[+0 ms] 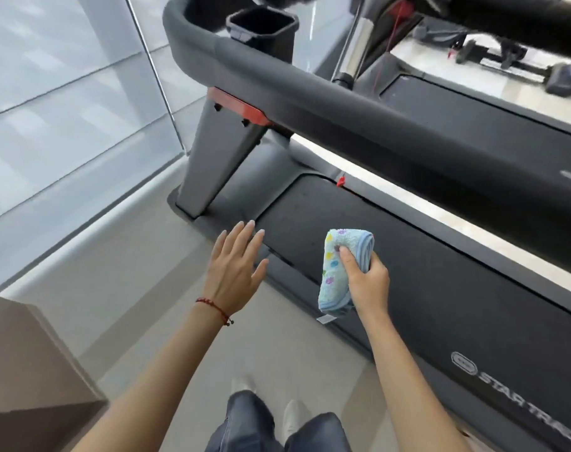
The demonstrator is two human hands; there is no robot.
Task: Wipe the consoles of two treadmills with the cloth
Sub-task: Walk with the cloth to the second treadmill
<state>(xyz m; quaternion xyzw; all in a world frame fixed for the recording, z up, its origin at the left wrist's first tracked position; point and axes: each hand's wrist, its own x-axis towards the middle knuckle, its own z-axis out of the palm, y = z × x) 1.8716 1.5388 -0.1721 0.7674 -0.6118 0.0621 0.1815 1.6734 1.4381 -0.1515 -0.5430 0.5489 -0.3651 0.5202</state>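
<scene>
Right hand [367,278] grips folded cloth [343,269] above treadmill [424,288] belt; left hand [235,265] spread, holding nothing. Console [245,31] up ahead, cloth well apart from it. Risk: loose fold (thumb-pinned only) unravelling mid-reach, snagging handrail [375,119].

Pale grey floor [140,288], smooth, evenly lit. Frosted glass wall [65,109] on left, metal strip [157,76] running down it. Brown cardboard box [26,370] at lower left corner. Cream floor strip [457,220] between machines, brightly lit.
</scene>
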